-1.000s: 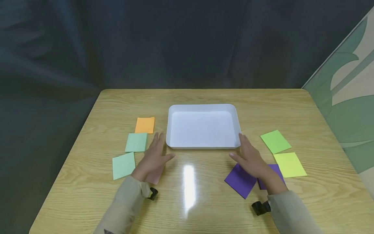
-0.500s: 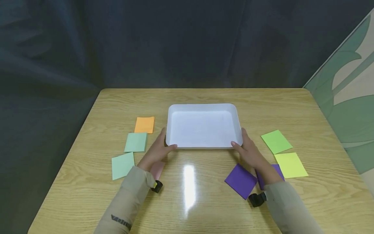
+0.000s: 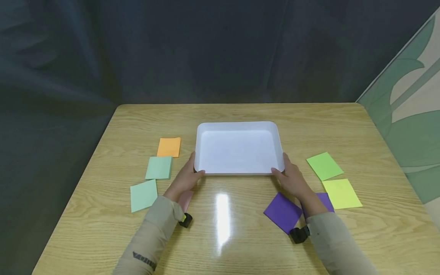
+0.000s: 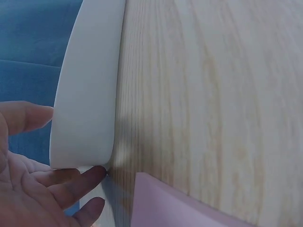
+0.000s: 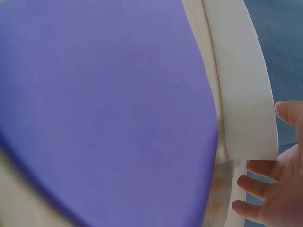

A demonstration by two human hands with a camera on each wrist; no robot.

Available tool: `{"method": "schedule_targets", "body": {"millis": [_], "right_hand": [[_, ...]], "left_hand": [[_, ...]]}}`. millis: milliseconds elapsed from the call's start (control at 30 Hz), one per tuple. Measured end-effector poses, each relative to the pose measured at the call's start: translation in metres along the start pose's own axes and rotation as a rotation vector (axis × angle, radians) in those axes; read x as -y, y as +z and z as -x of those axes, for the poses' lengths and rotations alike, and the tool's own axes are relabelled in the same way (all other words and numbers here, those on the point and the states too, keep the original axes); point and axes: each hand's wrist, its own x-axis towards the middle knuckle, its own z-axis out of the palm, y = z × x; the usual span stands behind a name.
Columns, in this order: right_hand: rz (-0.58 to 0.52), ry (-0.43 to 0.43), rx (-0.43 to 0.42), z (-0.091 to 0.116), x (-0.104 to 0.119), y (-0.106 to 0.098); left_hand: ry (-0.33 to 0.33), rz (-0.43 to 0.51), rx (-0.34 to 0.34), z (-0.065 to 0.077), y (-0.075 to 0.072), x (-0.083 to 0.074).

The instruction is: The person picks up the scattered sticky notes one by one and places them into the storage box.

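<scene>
A white rectangular tray (image 3: 240, 152) lies on the wooden table, and both hands hold it by its near corners. At the left corner, my left hand (image 3: 185, 177) has its thumb on the rim and its fingers along the side. My right hand (image 3: 292, 178) grips the right corner in the same way. In the left wrist view the thumb (image 4: 31, 116) touches the upper edge of the tray wall (image 4: 87, 90), with fingertips low against its end. The right wrist view has the thumb (image 5: 288, 111) at the rim and the other fingers spread by the wall's end.
Left of the tray lie an orange sticky-note pad (image 3: 169, 147), two mint pads (image 3: 159, 167) and a pink pad (image 3: 185, 200) partly under the left wrist. On the right are green (image 3: 324, 165), yellow (image 3: 342, 193) and two purple pads (image 3: 283, 212), one partly hidden by the right forearm.
Both hands have moved from hovering beside the tray's near corners onto them and taken hold. The tray and the pads have stayed in place.
</scene>
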Motion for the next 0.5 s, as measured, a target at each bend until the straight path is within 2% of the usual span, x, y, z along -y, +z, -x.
{"method": "schedule_targets", "body": {"millis": [233,500], "right_hand": [[-0.005,0.031,0.004,0.005,0.004,0.002],[0.004,-0.01,-0.028,0.015,0.002,0.008]], "left_hand": [[-0.011,-0.022,0.006,0.003,0.0,0.0],[-0.022,-0.007,0.028,0.015,0.001,0.001]]}}
